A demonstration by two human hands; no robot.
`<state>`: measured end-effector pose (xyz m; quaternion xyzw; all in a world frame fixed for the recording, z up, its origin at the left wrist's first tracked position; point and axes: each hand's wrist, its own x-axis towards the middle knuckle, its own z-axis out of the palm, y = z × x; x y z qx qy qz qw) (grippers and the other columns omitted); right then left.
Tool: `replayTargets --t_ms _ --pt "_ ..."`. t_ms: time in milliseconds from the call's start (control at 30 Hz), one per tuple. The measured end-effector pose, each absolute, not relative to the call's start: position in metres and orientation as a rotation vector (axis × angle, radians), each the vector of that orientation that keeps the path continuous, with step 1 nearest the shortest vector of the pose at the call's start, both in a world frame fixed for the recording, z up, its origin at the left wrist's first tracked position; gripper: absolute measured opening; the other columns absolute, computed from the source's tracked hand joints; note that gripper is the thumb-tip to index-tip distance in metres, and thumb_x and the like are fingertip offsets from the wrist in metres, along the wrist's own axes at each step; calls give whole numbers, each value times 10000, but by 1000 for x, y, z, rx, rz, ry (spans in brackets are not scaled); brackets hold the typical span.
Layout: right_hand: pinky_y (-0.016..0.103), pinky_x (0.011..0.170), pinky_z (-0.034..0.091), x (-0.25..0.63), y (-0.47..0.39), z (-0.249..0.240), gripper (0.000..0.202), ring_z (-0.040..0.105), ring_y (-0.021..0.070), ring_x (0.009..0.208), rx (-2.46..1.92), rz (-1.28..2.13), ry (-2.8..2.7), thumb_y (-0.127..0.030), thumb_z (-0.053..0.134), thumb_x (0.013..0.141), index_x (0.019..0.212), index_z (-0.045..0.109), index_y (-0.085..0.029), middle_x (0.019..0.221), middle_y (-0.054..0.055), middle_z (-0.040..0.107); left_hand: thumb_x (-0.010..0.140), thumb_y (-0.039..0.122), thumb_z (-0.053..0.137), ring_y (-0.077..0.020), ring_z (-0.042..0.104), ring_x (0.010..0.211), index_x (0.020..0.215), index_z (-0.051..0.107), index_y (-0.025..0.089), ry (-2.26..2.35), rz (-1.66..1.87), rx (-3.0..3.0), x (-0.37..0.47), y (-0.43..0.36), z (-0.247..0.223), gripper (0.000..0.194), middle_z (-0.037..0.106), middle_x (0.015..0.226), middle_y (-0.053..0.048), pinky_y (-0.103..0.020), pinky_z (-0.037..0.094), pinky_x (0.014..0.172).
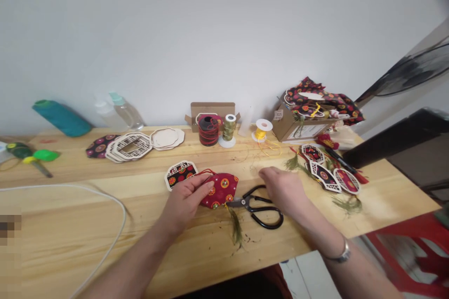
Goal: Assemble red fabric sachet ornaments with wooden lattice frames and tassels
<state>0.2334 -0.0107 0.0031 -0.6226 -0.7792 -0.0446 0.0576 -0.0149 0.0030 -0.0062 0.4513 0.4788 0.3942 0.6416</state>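
My left hand [187, 201] pinches a red patterned fabric ornament [224, 188] by its left side. A red cord loops at its top, and a green tassel [236, 229] hangs from its lower edge by a yellow knot. Black-handled scissors [265, 208] lie just right of the ornament, their blades partly under or beside it. Over the table beyond the scissor handles, my right hand [284, 191] has its fingers pressed together; whatever they pinch, if anything, is too small to see. Behind my left hand lies a white-framed ornament [180, 175] with dark floral fabric.
Thread spools stand at the back: red and black [208, 131], green [229, 130], yellow [262, 131]. Finished-looking ornaments [324, 175] lie right, before a cardboard box [298, 124] of fabric. Wooden frames [131, 145], a glue gun [28, 156] and a white cable [121, 215] are left.
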Motion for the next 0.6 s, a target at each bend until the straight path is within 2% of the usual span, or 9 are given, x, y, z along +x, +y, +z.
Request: replayTargets --t_ms 233,367,433,500,600 --pt "264 521 298 208 -21 -13 191 578 144 557 -1624 -94 -2449 -104 475 823 782 647 -172 650 40 659 725 382 718 -208 700 845 1057 726 158 1129 900 1060 -16 3 -8 401 761 962 -65 -311 575 783" --pt "258 550 344 211 -15 0 248 600 153 600 -1620 40 -2353 -143 431 884 809 665 -171 702 56 684 752 373 699 -197 693 869 1079 716 167 1119 893 1076 -17 3 -10 388 748 1023 -63 -310 564 811" --pt "260 604 400 211 -6 9 262 616 162 658 -1625 248 -2227 -201 426 917 851 677 -168 772 70 706 753 374 694 -200 693 875 1072 718 167 1105 897 1088 -16 3 -9 381 747 1020 -61 -311 566 804" --pt "264 626 438 207 8 19 308 619 155 667 -1537 584 -2083 -271 419 939 823 686 -171 751 54 709 752 380 689 -207 694 870 1059 723 163 1086 901 1097 -15 2 -8 377 748 1006 -61 -314 570 788" --pt "281 674 480 199 28 30 324 646 163 741 -1360 1040 -1946 -354 474 916 831 711 -151 810 59 731 767 377 670 -203 691 854 1054 725 161 1082 903 1134 -15 2 -6 363 745 1004 -58 -302 568 770"
